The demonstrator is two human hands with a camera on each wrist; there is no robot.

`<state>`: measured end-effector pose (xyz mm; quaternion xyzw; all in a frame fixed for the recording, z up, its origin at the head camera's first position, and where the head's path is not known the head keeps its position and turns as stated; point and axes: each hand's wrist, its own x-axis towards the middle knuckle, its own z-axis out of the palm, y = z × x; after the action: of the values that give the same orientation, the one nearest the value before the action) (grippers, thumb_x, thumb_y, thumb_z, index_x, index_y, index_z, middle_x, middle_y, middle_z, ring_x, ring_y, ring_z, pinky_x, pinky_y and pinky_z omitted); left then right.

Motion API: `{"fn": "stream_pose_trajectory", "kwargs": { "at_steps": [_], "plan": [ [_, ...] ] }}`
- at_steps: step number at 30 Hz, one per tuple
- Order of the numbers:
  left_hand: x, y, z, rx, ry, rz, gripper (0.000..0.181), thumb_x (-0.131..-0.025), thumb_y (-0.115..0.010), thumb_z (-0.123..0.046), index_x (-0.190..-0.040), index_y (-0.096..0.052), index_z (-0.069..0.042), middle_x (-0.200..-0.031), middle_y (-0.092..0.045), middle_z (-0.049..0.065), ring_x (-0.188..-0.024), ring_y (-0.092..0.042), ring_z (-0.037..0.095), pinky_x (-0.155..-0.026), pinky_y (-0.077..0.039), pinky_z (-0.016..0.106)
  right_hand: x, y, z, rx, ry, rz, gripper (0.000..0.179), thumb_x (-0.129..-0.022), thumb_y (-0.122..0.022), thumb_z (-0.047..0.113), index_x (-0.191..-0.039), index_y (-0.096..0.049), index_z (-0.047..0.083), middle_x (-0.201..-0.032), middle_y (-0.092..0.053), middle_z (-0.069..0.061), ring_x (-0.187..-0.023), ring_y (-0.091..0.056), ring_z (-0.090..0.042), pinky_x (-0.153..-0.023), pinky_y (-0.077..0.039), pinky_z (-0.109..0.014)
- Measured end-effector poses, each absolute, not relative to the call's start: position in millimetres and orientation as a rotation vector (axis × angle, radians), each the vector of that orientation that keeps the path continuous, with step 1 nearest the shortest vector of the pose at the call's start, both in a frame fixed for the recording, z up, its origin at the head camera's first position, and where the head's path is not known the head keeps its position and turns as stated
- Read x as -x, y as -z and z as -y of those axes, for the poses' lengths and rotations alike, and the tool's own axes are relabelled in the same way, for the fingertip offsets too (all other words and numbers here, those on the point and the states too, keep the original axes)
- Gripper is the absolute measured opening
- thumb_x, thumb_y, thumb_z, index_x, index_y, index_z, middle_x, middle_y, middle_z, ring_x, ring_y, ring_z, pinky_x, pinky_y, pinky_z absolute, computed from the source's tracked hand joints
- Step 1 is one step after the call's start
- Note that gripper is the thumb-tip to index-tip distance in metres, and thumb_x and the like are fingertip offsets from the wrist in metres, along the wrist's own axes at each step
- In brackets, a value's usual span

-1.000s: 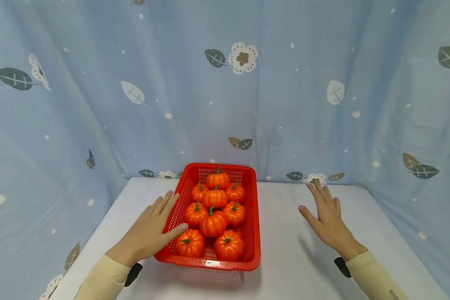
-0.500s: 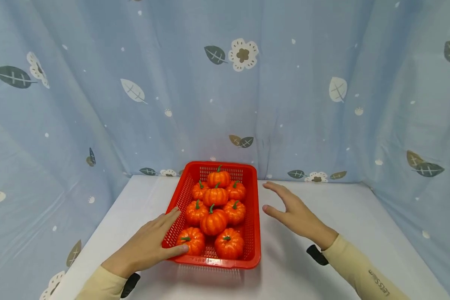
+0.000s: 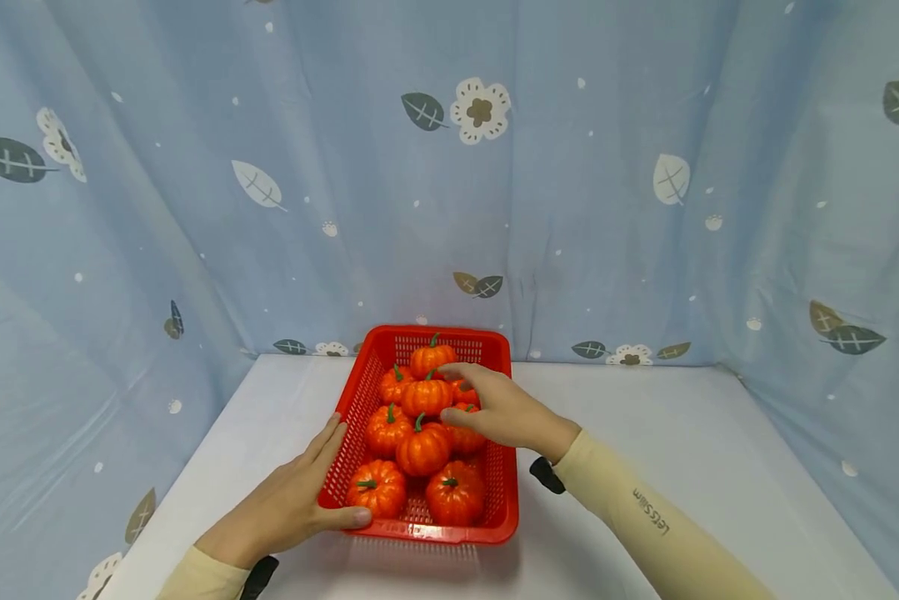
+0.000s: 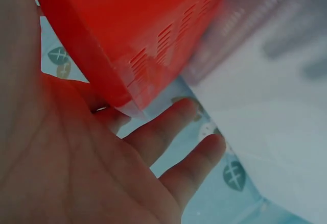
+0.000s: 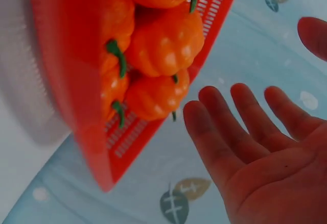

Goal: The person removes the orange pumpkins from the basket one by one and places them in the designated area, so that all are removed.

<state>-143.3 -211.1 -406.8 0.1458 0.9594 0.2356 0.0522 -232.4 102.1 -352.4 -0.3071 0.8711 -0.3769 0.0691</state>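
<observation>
A red plastic basket (image 3: 486, 533) with slotted walls stands on the white table, holding several small orange pumpkins (image 3: 455, 493) with green stems. My left hand (image 3: 280, 504) is at its left side, thumb along the near-left rim and straight fingers by the outer wall; in the left wrist view those fingers (image 4: 171, 129) extend past the wall. Over the right half of the basket reaches my right hand (image 3: 505, 408), fingers spread and slightly bent, thumb apart, nothing between them. It overlaps the pumpkins near the middle and hides parts of two on the right.
A blue curtain (image 3: 591, 250) printed with leaves and flowers hangs behind and on both sides of the white table (image 3: 644, 442). The basket stands close to the table's back edge.
My right hand has swung left from the table's right side to above the pumpkins. My left hand has slid slightly toward me along the basket's left rim.
</observation>
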Motion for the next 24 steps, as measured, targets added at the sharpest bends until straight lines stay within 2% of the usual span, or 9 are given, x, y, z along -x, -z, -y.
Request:
{"fn": "stream_pose_trajectory", "kwargs": {
  "at_steps": [5, 10, 14, 21, 24],
  "plan": [
    [133.0, 405.0, 215.3, -0.433, -0.718, -2.926, 0.128, -0.074, -0.065, -0.081, -0.163, -0.013, -0.005, -0.169, -0.009, 0.013, -0.142, -0.037, 0.044, -0.108, -0.038, 0.058, 236.9, 357.8, -83.7, 0.945, 1.040, -2.603, 0.065, -0.094, -0.072, 0.035, -0.148, -0.047, 0.009, -0.145, -0.053, -0.009, -0.130, -0.052, -0.028, -0.104, -0.045, -0.044],
    [126.9, 405.5, 216.5, -0.392, -0.734, -2.944, 0.125, -0.075, -0.062, -0.082, -0.163, -0.015, -0.008, -0.169, -0.011, 0.011, -0.143, -0.035, 0.043, -0.107, -0.039, 0.059, 239.4, 365.8, -72.2, 0.914, 0.926, -2.572, 0.069, -0.094, -0.073, 0.034, -0.151, -0.044, 0.009, -0.150, -0.048, -0.009, -0.137, -0.046, -0.026, -0.111, -0.039, -0.044],
    [122.7, 406.9, 217.0, -0.320, -0.751, -2.925, 0.124, -0.074, -0.062, -0.083, -0.164, -0.015, -0.011, -0.169, -0.011, 0.008, -0.144, -0.034, 0.042, -0.107, -0.039, 0.060, 239.4, 371.8, -66.3, 0.905, 0.845, -2.566, 0.071, -0.092, -0.075, 0.033, -0.151, -0.045, 0.007, -0.149, -0.051, -0.010, -0.140, -0.043, -0.026, -0.114, -0.036, -0.043],
    [121.3, 407.2, 216.2, -0.343, -0.768, -2.943, 0.122, -0.076, -0.063, -0.080, -0.163, -0.016, -0.009, -0.169, -0.012, 0.010, -0.143, -0.036, 0.044, -0.105, -0.040, 0.061, 236.8, 377.2, -61.5, 0.900, 0.730, -2.588, 0.064, -0.090, -0.077, 0.034, -0.144, -0.052, 0.010, -0.137, -0.057, -0.005, -0.128, -0.051, -0.019, -0.108, -0.043, -0.038],
    [121.4, 407.9, 215.2, -0.336, -0.769, -2.933, 0.123, -0.075, -0.063, -0.080, -0.163, -0.016, -0.009, -0.169, -0.011, 0.010, -0.143, -0.036, 0.044, -0.105, -0.040, 0.061, 234.8, 378.1, -59.5, 0.884, 0.694, -2.587, 0.062, -0.090, -0.077, 0.035, -0.143, -0.054, 0.011, -0.138, -0.057, -0.006, -0.128, -0.050, -0.020, -0.107, -0.043, -0.039]
  ]
}}
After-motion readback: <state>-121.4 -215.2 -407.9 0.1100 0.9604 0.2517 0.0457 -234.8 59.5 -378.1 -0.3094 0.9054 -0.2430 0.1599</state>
